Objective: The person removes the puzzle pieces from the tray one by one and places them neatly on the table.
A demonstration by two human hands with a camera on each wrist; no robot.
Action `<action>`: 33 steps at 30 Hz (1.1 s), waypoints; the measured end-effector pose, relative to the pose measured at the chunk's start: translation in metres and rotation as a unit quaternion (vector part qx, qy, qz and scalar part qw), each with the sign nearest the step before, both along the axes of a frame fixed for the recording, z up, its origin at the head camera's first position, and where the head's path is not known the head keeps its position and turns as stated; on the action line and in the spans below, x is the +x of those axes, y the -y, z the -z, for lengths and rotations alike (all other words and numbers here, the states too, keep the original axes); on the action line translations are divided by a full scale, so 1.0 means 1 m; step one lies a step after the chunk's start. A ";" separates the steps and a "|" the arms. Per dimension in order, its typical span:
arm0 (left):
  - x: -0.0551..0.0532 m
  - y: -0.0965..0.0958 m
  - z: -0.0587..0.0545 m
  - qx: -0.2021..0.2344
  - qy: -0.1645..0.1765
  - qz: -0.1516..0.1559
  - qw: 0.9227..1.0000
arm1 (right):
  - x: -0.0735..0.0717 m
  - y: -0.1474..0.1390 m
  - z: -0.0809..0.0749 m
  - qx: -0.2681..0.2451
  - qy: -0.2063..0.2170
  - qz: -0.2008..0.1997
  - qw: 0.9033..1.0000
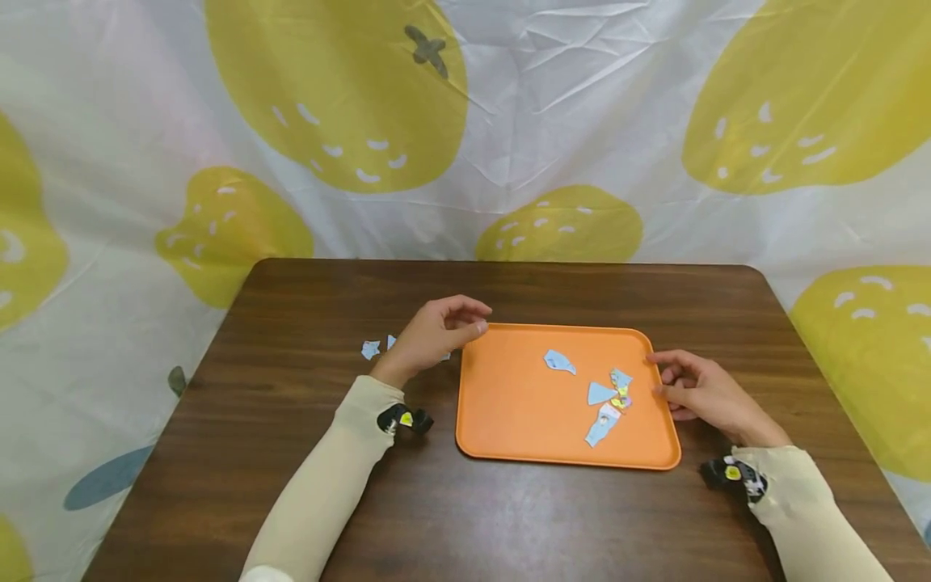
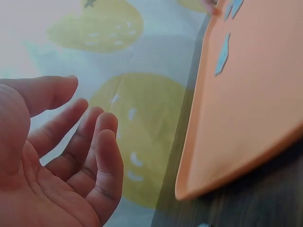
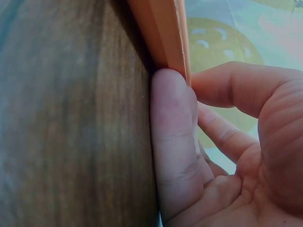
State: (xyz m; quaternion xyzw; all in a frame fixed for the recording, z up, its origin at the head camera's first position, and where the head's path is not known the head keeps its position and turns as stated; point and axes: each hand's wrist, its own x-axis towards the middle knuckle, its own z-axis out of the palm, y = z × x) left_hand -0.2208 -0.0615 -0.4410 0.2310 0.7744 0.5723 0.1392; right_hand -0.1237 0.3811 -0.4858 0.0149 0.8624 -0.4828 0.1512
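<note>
An orange tray (image 1: 524, 404) lies on the table, with light blue, irregular flat pieces on it. One piece (image 1: 558, 361) sits alone near the tray's middle, while a cluster of pieces (image 1: 603, 426), some with yellow print, gathers toward its right side. My right hand (image 1: 709, 396) pinches the tray's right rim; in the right wrist view the thumb (image 3: 227, 85) meets the rim from above and a finger (image 3: 173, 118) presses at its lower side. By the far left corner of the tray, my left hand (image 1: 436, 331) is held with loosely bent, parted fingers (image 2: 109, 161) and nothing between them.
More light blue pieces (image 1: 370, 349) lie on the dark wooden table (image 1: 553, 517) left of the tray, partly hidden behind the left hand. A white cloth (image 1: 509, 121) with big yellow fruit hangs behind the table's far edge.
</note>
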 end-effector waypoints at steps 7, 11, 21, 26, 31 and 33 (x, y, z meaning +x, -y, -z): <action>0.001 -0.025 0.001 -0.002 -0.021 0.012 1.000 | 0.000 -0.001 0.003 0.004 0.005 0.005 1.000; -0.001 -0.039 0.004 -0.007 -0.023 0.016 1.000 | 0.000 0.000 0.002 0.003 0.002 0.003 1.000; -0.012 -0.073 0.019 -0.032 -0.022 0.054 0.998 | 0.000 0.001 -0.002 0.000 0.001 0.003 1.000; -0.016 -0.086 0.025 -0.035 -0.024 0.072 0.996 | -0.001 0.001 -0.002 -0.004 -0.003 0.000 1.000; -0.018 -0.096 0.030 -0.031 0.003 0.088 0.996 | -0.001 0.001 -0.001 -0.002 -0.002 0.003 1.000; -0.019 -0.099 0.033 -0.035 0.016 0.095 0.995 | -0.001 0.001 0.000 -0.002 -0.001 0.005 1.000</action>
